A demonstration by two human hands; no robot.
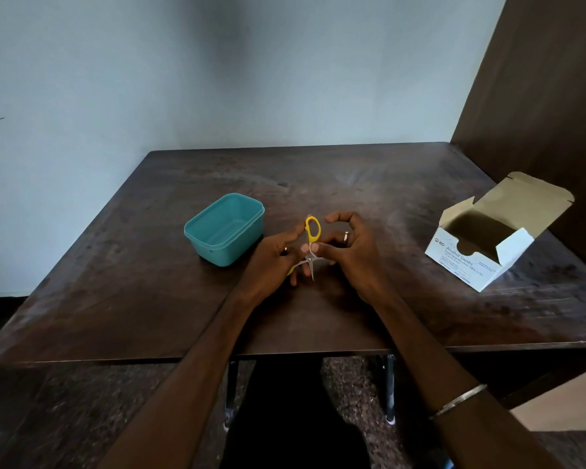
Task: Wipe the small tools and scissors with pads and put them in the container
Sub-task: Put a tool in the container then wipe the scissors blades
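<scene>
You have the scissors (310, 243) in front of you, held just above the worktop (369, 204) with the blades spread open. One yellow loop handle stands up and away from you; the other handle runs down to the left and is mostly hidden under your left hand (278, 262). The two short metal blades show below the pivot, one pointing toward you.

Your left hand grips the scissors, its fingers (296, 231) curled around the handle side. Your right hand (349, 248) pinches the scissors near the pivot, thumb and fingertip meeting just right of the blades; something pale shows at that pinch, but you cannot tell what it is. A ring sits on one right finger, and a thin bangle (459, 401) circles your right forearm.

Just left of the scissors stands the teal container (217, 240), open-topped, with nothing visible inside. Well to the right of the scissors is a white cardboard box (474, 262) marked as alcohol swabs, flaps open.
</scene>
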